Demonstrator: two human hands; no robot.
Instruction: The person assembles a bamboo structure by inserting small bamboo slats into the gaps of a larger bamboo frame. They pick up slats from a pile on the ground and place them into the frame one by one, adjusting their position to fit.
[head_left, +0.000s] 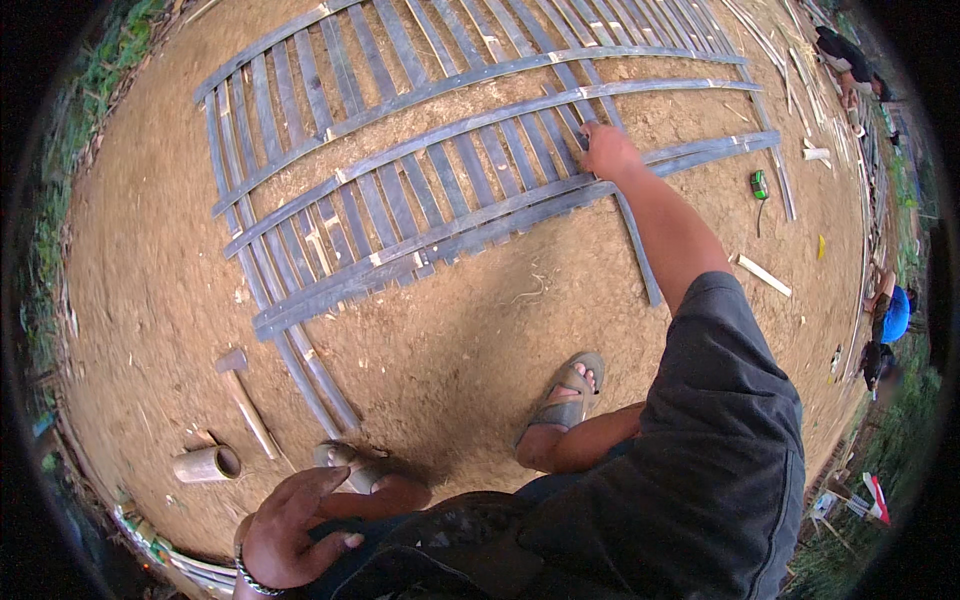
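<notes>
On the ground before me lies a lattice of dark grey split-bamboo slats, with long cross strips laid over many shorter uprights. My right hand reaches out to its right part, fingers closed round a bamboo slat just above the nearest cross strip. The fingertips are partly hidden by the hand itself. My left hand, with a bracelet at the wrist, hangs low by my left leg. Its thumb stands apart from the fingers and nothing is in it.
A hammer and a cut bamboo tube lie at the left. To the right are a green tape measure, a pale bamboo piece and scattered strips. Other people are at the far right edge. My sandalled feet stand near the lattice.
</notes>
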